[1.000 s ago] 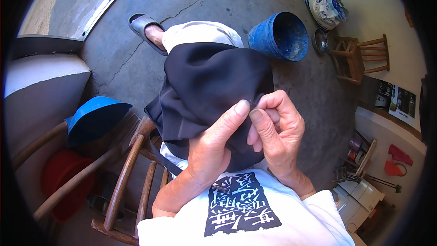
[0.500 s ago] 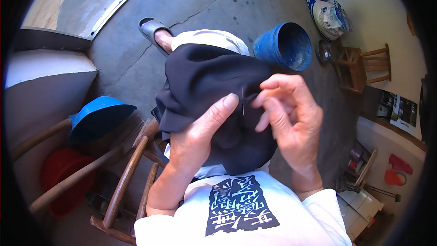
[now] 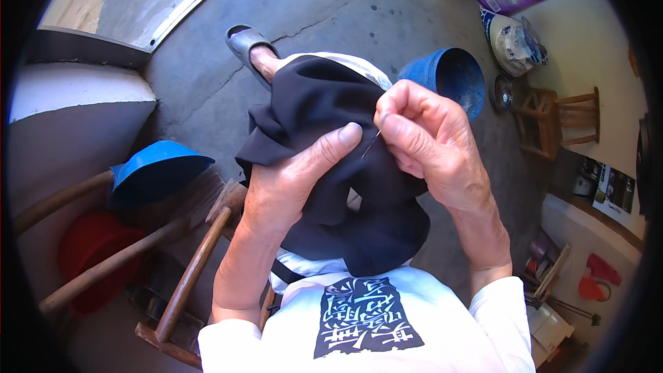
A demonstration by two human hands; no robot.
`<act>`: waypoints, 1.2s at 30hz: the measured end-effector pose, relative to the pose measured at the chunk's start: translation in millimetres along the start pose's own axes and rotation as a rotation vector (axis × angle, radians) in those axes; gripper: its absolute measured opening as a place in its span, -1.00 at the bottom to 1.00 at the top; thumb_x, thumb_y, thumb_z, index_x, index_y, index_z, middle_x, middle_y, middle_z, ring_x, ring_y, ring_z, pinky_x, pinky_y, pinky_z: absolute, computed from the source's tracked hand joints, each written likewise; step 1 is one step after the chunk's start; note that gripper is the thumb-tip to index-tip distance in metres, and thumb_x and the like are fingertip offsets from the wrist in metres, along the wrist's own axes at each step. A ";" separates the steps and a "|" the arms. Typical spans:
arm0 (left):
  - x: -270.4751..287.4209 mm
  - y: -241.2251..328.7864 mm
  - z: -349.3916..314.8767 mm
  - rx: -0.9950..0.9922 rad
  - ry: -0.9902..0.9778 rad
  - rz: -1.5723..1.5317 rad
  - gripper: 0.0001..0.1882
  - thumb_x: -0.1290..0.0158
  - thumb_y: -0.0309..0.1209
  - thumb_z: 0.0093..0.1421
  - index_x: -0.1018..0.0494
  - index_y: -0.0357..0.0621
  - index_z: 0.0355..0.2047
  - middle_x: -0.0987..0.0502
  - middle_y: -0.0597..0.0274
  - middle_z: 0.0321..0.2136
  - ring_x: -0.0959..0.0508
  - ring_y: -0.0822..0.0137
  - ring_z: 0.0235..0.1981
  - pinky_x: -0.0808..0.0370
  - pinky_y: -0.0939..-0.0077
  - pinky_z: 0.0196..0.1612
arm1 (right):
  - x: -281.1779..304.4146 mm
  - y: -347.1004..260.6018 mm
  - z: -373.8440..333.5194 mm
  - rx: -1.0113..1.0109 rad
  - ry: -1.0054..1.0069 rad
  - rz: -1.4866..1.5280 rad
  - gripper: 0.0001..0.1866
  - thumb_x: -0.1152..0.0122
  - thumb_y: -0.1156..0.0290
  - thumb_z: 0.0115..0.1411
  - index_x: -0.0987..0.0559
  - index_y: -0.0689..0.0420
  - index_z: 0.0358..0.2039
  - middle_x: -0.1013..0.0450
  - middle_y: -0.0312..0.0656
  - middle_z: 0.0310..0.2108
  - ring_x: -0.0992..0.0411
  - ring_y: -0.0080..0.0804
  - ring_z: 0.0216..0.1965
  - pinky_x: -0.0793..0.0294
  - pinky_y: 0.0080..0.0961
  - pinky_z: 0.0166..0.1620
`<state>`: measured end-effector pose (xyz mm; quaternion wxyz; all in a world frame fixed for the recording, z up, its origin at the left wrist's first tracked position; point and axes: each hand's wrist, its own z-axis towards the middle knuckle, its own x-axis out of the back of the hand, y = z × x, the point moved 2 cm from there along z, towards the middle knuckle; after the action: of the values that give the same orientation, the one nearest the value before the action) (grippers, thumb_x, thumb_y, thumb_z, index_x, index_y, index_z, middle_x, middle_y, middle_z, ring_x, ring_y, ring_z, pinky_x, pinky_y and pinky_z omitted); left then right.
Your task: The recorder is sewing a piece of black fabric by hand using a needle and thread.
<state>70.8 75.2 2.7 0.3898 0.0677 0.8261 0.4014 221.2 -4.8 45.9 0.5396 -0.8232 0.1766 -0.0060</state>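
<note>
Black cloth lies bunched over my lap, with a small gap in its folds showing something pale beneath. My left hand grips the cloth from the left, thumb on top and the other fingers hidden underneath. Just right of that thumb, my right hand is closed in a pinch between thumb and forefinger. A thin sewing needle sticks out of this pinch, slanting down and left over the cloth. Whether its tip touches the fabric I cannot tell, and no thread can be made out.
A blue bucket stands beyond my right hand, near a small wooden chair. At the left are a blue scoop-like basin, a red basin and wooden chair parts. Bags line the far right wall.
My right hand has moved up and left and closed on the needle, which stood upright in the cloth before and now slants. The cloth has shifted, opening a gap.
</note>
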 end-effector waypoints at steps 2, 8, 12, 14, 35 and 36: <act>-2.5 1.7 5.0 0.009 -0.009 -0.050 -0.63 -0.20 -0.45 0.16 -0.41 -0.30 -0.05 -0.54 0.22 -0.21 -0.53 0.43 -0.20 -0.48 0.59 -0.08 | 6.3 5.3 9.1 0.009 0.034 -0.015 -0.88 -0.12 0.41 0.28 -0.46 0.20 -0.33 -0.33 -0.42 -0.46 -0.24 -0.82 -0.53 -0.24 -0.83 -0.51; 1.8 7.0 7.3 0.069 -0.021 -0.103 -0.59 -0.20 -0.47 0.15 -0.38 -0.33 -0.02 -0.53 0.18 -0.20 -0.53 0.41 -0.20 -0.49 0.58 -0.08 | 16.2 11.7 16.7 0.131 0.127 0.179 -0.84 -0.08 0.39 0.31 -0.47 0.23 -0.34 -0.39 -0.35 -0.48 -0.25 -0.80 -0.62 -0.20 -0.84 -0.61; 1.8 7.8 7.3 0.042 -0.034 -0.079 -0.55 -0.21 -0.47 0.14 -0.35 -0.33 0.01 -0.52 0.16 -0.18 -0.53 0.40 -0.18 -0.48 0.56 -0.06 | 10.1 11.4 10.2 -0.023 0.104 0.029 -0.84 -0.10 0.39 0.30 -0.50 0.24 -0.32 -0.40 -0.28 -0.45 -0.23 -0.80 -0.63 -0.15 -0.88 -0.64; 5.0 4.2 7.4 0.007 -0.072 0.049 -0.52 -0.22 -0.48 0.13 -0.33 -0.33 0.03 -0.52 0.15 -0.18 -0.53 0.38 -0.18 -0.48 0.55 -0.05 | 8.9 13.1 7.9 -0.056 0.071 0.112 -0.84 -0.09 0.42 0.29 -0.53 0.25 -0.30 -0.43 -0.26 -0.45 -0.27 -0.79 -0.63 -0.17 -0.87 -0.65; 8.4 -4.0 -9.6 0.032 -0.059 0.093 -0.42 -0.30 -0.47 0.04 -0.34 -0.28 0.07 -0.49 0.23 -0.09 -0.48 0.38 -0.04 -0.40 0.50 0.08 | 29.3 10.5 16.8 0.138 0.167 0.332 -0.88 -0.08 0.42 0.28 -0.47 0.19 -0.36 -0.35 -0.32 -0.54 -0.18 -0.76 -0.67 -0.11 -0.81 -0.65; 8.5 -0.9 -10.7 0.030 -0.057 0.093 -0.42 -0.30 -0.47 0.04 -0.34 -0.28 0.07 -0.49 0.23 -0.09 -0.48 0.38 -0.04 -0.40 0.50 0.08 | 35.6 3.2 18.9 0.187 0.226 0.411 -0.87 -0.07 0.43 0.28 -0.48 0.21 -0.36 -0.37 -0.25 -0.50 -0.20 -0.73 -0.66 -0.13 -0.80 -0.66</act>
<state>57.7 71.7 1.0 0.3930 0.1235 0.8166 0.4044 257.4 0.3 28.7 0.5801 -0.7105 0.3983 -0.0047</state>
